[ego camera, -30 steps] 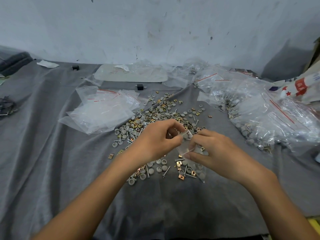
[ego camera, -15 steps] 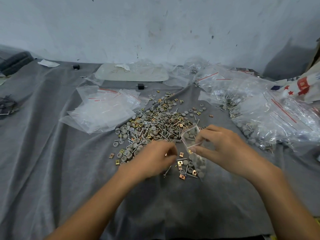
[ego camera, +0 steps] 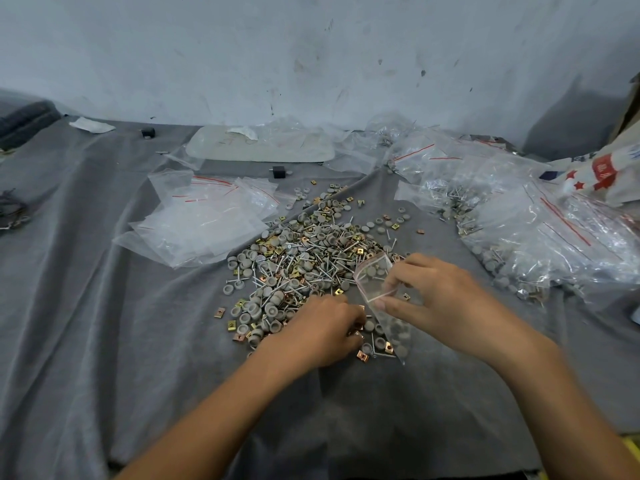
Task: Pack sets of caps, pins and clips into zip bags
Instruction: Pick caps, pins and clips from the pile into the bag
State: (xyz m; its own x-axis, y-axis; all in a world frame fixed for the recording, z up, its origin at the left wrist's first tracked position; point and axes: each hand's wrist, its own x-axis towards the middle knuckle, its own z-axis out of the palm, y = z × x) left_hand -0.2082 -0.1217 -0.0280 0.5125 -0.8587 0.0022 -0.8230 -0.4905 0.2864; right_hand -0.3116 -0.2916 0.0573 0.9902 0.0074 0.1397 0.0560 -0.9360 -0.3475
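Well left of centre on the grey cloth (ego camera: pixel 104 341), a loose stack of empty bags (ego camera: pixel 197 220) lies flat, with red lines at their mouths and no print on them. Next comes the pile (ego camera: pixel 304 251) of mixed grey caps, pins and brass clips, in the middle of the frame.

At the pile's near edge the left hand (ego camera: pixel 322 329) is down on the pieces with its fingers curled under. Whether it has anything pinched cannot be told, because the knuckles hide the tips. A few clips (ego camera: pixel 362 356) lie just beside it.

Just right of that hand is the bag (ego camera: pixel 375 278) being filled. Its long axis runs from the mouth at upper left down to the bottom at lower right, where some caps (ego camera: pixel 398 336) already sit. The right hand (ego camera: pixel 440 299) pinches the mouth by its edge between thumb and fingers, holding it agape towards the pile. The left hand is the nearer to the loose pieces, so I judge its load need only travel a short way up and rightward into the mouth.

Filled bags (ego camera: pixel 554 244) heap up further right. At the right edge a sack (ego camera: pixel 602 171) shows red stars and a red block of characters too blurred to read.
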